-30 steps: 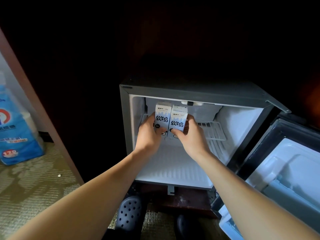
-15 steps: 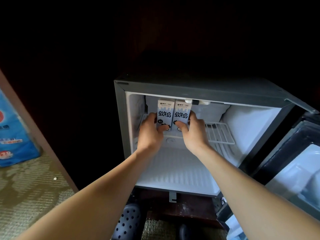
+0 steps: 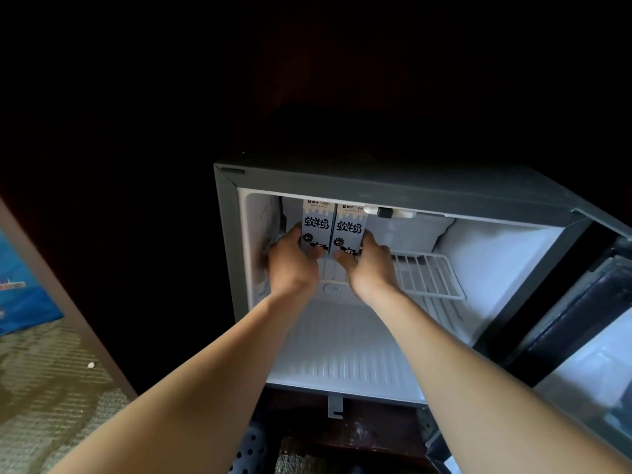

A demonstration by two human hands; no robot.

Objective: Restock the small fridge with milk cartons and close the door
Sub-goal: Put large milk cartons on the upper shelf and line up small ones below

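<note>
White-lined fridge being stocked
The boxy left carton is gripped by the left hand, the right carton by the right hand, upright and touching, above a wire shelf.

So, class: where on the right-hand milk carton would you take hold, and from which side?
Grip the right carton low on its right face, thumb on the front, coming from the front-right: it is upright, its left face against the left carton, so that side is blocked.
</note>
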